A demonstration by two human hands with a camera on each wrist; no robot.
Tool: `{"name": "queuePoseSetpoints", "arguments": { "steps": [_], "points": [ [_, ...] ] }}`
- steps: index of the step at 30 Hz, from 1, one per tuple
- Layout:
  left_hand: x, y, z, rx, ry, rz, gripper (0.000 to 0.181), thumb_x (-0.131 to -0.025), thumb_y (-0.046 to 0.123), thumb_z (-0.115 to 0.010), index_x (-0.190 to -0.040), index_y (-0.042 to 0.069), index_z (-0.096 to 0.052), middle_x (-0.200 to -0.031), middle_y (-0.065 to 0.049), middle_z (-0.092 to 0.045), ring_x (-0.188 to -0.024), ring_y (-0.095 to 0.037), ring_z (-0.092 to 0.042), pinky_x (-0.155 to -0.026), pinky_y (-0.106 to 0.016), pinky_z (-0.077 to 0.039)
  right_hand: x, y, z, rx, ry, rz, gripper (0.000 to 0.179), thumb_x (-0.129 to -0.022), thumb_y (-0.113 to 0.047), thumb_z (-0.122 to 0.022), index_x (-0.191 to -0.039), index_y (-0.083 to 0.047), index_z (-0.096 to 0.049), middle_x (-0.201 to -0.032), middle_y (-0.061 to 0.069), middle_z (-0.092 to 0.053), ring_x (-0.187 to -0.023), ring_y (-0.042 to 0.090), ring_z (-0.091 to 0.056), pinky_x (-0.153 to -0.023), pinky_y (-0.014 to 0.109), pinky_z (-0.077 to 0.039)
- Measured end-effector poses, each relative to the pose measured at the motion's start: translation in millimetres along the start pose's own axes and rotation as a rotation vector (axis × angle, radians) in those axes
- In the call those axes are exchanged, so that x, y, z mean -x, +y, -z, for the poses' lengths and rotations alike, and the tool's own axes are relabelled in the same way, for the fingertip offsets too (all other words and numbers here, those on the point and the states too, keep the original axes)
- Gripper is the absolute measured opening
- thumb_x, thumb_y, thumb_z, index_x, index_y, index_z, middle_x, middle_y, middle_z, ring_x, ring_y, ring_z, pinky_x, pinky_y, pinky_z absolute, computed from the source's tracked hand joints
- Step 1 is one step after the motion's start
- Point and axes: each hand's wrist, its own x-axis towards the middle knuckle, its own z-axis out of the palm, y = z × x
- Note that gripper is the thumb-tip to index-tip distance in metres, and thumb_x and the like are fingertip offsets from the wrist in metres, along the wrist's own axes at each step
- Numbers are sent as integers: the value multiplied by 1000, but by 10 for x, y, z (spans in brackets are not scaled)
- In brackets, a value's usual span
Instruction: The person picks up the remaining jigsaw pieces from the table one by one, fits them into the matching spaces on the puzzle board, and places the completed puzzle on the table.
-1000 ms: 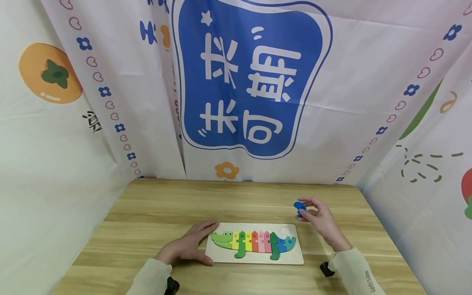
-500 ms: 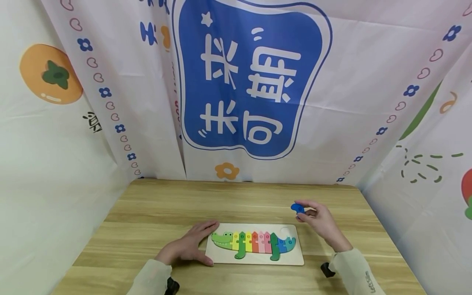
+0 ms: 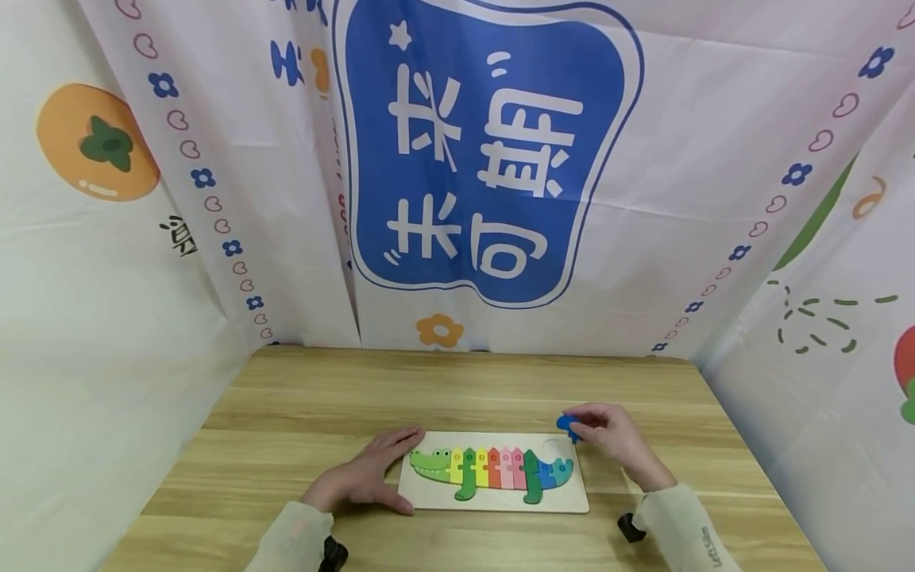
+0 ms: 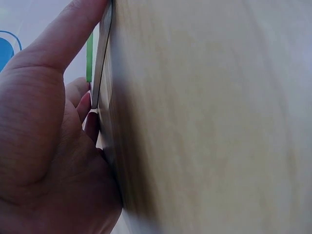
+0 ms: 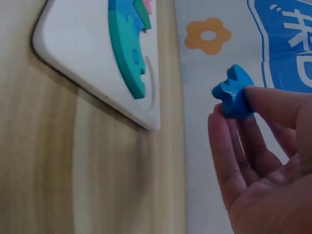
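A crocodile puzzle board (image 3: pixel 493 502) with a pale base lies on the table, bearing several coloured pieces joined from head to tail. At its left end my left hand (image 3: pixel 368 470) rests with thumb and fingers spread, touching the board's corners; in the left wrist view the board's edge (image 4: pixel 103 58) meets the fingers. Between thumb and fingers, my right hand (image 3: pixel 616 438) pinches a blue puzzle piece (image 3: pixel 567 423) just above the board's far right corner. The right wrist view shows the notched blue piece (image 5: pixel 235 95) raised off the board, near the teal tail piece (image 5: pixel 126 53) and a bare curved recess.
The wooden table (image 3: pixel 429 389) extends around the board on all sides. A white printed curtain (image 3: pixel 679 199) stands behind the table's far edge, with more cloth at left and right. Dark wrist devices (image 3: pixel 632 526) sit below the sleeves.
My right hand has moved left and toward the board, bringing the blue puzzle piece to its far right corner and turning it slightly. My left hand and the board have stayed put.
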Motion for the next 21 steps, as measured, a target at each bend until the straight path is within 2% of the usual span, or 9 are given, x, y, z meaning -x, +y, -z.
{"name": "queuePoseSetpoints", "arguments": {
  "steps": [10, 21],
  "points": [
    [-7, 4, 1, -15, 0, -6, 115, -77, 51, -90, -167, 21, -24, -174, -8, -16, -156, -48, -11, -117, -75, -19, -44, 178, -123, 62, -111, 22, 19, -98, -9, -72, -116, -8, -77, -109, 7, -73, -92, 20, -63, -76, 28, -55],
    [-18, -37, -18, -25, 6, -22, 117, -76, 52, -90, -167, 19, -24, -173, -9, -17, -157, -46, -12, -118, -74, -19, -115, 297, -166, 80, -110, 52, 17, -94, -11, -77, -111, -9, -78, -104, 6, -73, -88, 20, -62, -72, 25, -53]
  ]
}}
